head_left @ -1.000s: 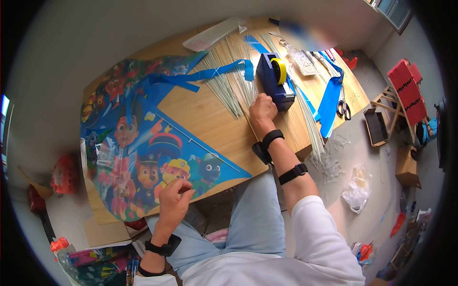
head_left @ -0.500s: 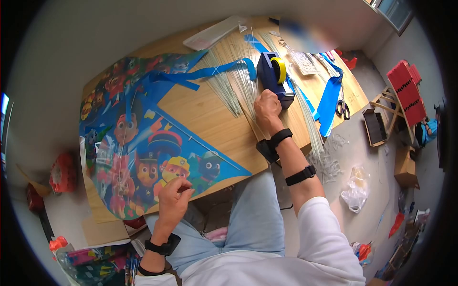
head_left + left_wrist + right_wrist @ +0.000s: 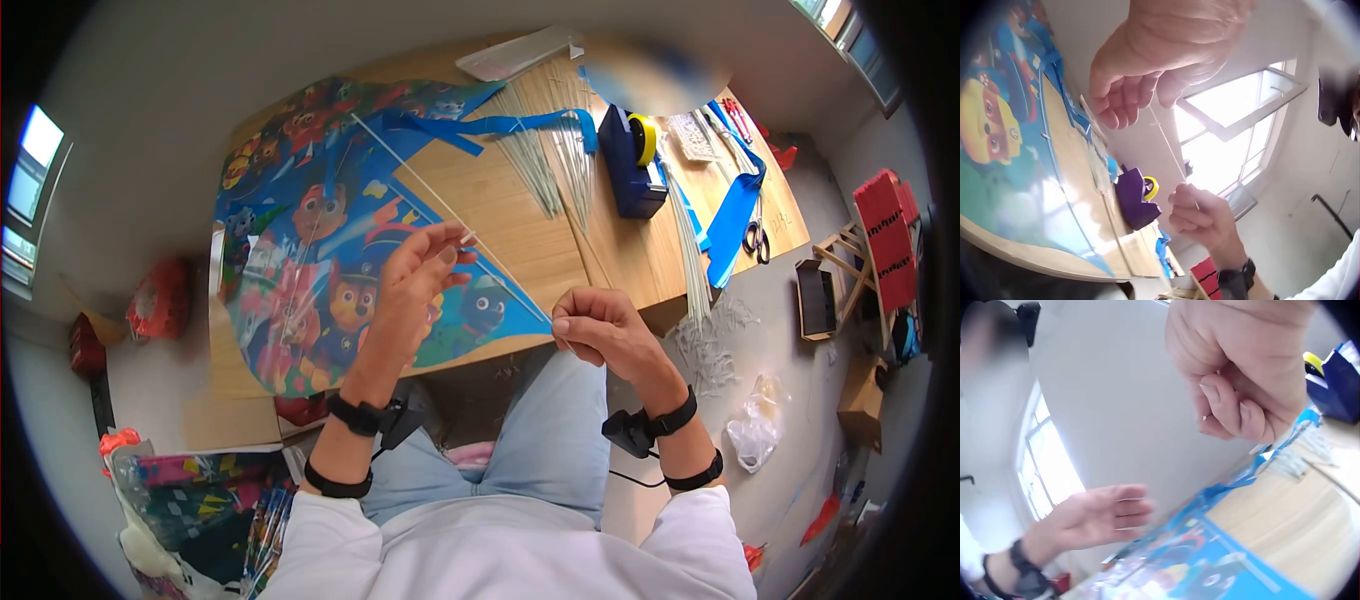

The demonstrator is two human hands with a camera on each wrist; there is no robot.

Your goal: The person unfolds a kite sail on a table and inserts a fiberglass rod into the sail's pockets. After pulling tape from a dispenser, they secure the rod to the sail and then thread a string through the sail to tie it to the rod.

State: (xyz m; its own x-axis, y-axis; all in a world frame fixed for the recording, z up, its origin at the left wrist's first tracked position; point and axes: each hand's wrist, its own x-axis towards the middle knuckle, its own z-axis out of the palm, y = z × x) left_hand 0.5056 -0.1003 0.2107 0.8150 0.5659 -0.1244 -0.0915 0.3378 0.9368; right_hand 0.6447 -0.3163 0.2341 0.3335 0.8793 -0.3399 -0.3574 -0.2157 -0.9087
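A thin white rod [image 3: 405, 166] slants across the head view, with a small white fitting [image 3: 467, 238] partway along it. My right hand [image 3: 607, 335] pinches its near end between thumb and curled fingers. The left hand [image 3: 415, 285] is beside the fitting, fingers loosely bent; in the left wrist view a gap shows between thumb and fingertips [image 3: 1110, 119]. Beneath the rod lies a blue plastic kite sheet [image 3: 490, 310] printed with cartoon dogs, a second rod [image 3: 420, 205] along its edge. Its blue ribbon tail [image 3: 520, 124] runs across the table.
A dark blue tape dispenser [image 3: 630, 180] with a yellow roll stands on the wooden table [image 3: 500, 210]. Bundles of pale rods [image 3: 535, 165], scissors [image 3: 757, 238] and a white tray [image 3: 520, 55] lie around it. A plastic bag [image 3: 757, 425] is on the floor at right.
My right hand has left the tape dispenser and come back near the table edge, now pinching a rod. The left hand has risen beside the rod's fitting. The head view has shifted left.
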